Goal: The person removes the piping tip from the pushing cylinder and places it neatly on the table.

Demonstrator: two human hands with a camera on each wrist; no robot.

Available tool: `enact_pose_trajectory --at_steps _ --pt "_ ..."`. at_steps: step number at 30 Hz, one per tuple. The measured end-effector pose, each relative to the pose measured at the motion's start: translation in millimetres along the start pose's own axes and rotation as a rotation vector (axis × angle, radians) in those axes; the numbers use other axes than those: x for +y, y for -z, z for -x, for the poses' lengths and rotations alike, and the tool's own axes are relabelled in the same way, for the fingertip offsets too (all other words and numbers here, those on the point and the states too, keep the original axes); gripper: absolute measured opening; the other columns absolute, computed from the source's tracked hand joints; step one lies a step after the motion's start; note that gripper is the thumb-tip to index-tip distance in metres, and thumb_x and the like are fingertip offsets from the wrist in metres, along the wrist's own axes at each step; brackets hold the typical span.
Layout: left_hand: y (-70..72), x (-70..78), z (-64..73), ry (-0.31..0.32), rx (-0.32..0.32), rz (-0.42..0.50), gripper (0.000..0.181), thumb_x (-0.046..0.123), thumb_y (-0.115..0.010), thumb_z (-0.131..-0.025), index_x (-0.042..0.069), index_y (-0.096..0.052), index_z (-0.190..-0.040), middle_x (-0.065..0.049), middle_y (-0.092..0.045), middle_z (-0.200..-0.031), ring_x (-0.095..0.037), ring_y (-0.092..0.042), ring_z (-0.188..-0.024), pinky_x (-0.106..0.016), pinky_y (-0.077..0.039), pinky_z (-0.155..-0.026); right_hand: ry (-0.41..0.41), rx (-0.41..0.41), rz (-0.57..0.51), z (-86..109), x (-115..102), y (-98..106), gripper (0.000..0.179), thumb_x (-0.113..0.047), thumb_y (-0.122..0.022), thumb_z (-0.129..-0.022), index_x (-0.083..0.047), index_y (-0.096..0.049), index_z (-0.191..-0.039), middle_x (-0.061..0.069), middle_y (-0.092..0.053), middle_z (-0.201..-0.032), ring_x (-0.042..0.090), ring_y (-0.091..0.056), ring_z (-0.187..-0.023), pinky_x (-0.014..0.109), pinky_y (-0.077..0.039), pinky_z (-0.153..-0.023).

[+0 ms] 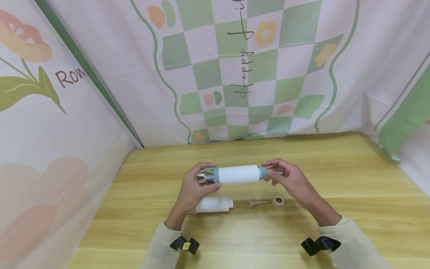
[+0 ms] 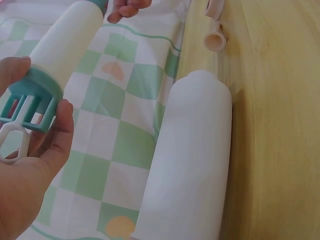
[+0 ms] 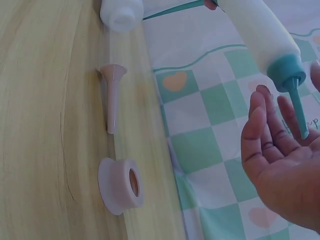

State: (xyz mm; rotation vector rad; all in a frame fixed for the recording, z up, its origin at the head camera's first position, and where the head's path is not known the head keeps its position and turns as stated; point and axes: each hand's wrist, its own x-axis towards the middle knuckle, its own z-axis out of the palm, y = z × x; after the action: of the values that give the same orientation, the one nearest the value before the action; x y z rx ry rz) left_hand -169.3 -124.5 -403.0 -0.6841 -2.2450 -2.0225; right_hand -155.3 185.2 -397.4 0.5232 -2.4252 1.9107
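An icing syringe [image 1: 239, 174] with a white barrel and teal ends is held level above the table. My left hand [image 1: 198, 186] grips its slotted teal collar [image 2: 37, 90], thumb on one side and fingers on the other. A white ring handle [image 2: 15, 142] shows beyond the collar, against the palm. My right hand [image 1: 289, 179] is at the other end, beside the teal cap [image 3: 285, 70]. The slim teal nozzle [image 3: 298, 110] points out over the palm, between the thumb and the loosely bent fingers.
A second white barrel [image 1: 215, 204] lies on the wooden table [image 1: 235, 239] below the left hand. To its right lie a pale pink funnel-shaped nozzle [image 3: 112, 97] and a pink ring cap [image 3: 122, 185]. Printed curtains [image 1: 231, 74] hang behind and at the sides.
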Motion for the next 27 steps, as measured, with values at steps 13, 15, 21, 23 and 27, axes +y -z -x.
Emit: enact_pose_trajectory --at_steps 13,15,21,23,27 --pt "-0.2 -0.6 -0.9 0.028 0.010 -0.014 0.046 0.001 -0.081 -0.079 0.010 -0.065 -0.121 -0.015 -0.061 -0.109 -0.029 -0.063 -0.093 -0.038 -0.060 -0.074 0.027 -0.004 -0.022 -0.1 0.0 1.7 0.028 -0.010 -0.061 -0.101 0.005 -0.057 -0.124 0.016 -0.067 -0.106 0.022 -0.067 -0.089 0.028 -0.055 -0.071" --pt "0.2 -0.1 -1.0 0.026 0.015 -0.023 0.045 0.002 -0.081 -0.079 0.011 -0.065 -0.121 -0.014 -0.061 -0.109 -0.029 -0.062 -0.093 -0.038 -0.059 -0.074 0.025 -0.004 -0.036 -0.3 0.4 2.8 0.029 -0.010 -0.062 -0.100 0.005 -0.057 -0.125 0.016 -0.066 -0.108 0.023 -0.067 -0.090 0.027 -0.055 -0.071" --pt "1.2 0.1 -1.7 0.013 0.017 -0.046 0.045 0.004 -0.081 -0.079 0.011 -0.065 -0.121 -0.012 -0.062 -0.109 -0.029 -0.061 -0.095 -0.041 -0.059 -0.076 0.027 -0.010 -0.054 -0.7 2.2 3.4 0.030 -0.010 -0.062 -0.100 0.006 -0.056 -0.125 0.014 -0.065 -0.109 0.027 -0.066 -0.092 0.027 -0.055 -0.072" --pt "1.4 0.3 -1.6 0.017 0.020 -0.053 0.045 0.005 -0.081 -0.079 0.012 -0.065 -0.121 -0.012 -0.062 -0.110 -0.029 -0.060 -0.096 -0.042 -0.058 -0.077 0.029 -0.009 -0.055 -0.7 2.9 3.5 0.030 -0.009 -0.062 -0.100 0.006 -0.056 -0.125 0.014 -0.064 -0.109 0.029 -0.066 -0.092 0.026 -0.055 -0.071" --pt "2.6 0.5 -1.5 0.032 0.031 -0.061 0.045 0.006 -0.081 -0.079 0.013 -0.066 -0.120 -0.012 -0.062 -0.110 -0.029 -0.060 -0.096 -0.042 -0.057 -0.078 0.032 -0.005 -0.061 -0.6 3.5 3.5 0.029 -0.009 -0.061 -0.100 0.007 -0.055 -0.125 0.014 -0.063 -0.107 0.029 -0.064 -0.090 0.026 -0.055 -0.071"
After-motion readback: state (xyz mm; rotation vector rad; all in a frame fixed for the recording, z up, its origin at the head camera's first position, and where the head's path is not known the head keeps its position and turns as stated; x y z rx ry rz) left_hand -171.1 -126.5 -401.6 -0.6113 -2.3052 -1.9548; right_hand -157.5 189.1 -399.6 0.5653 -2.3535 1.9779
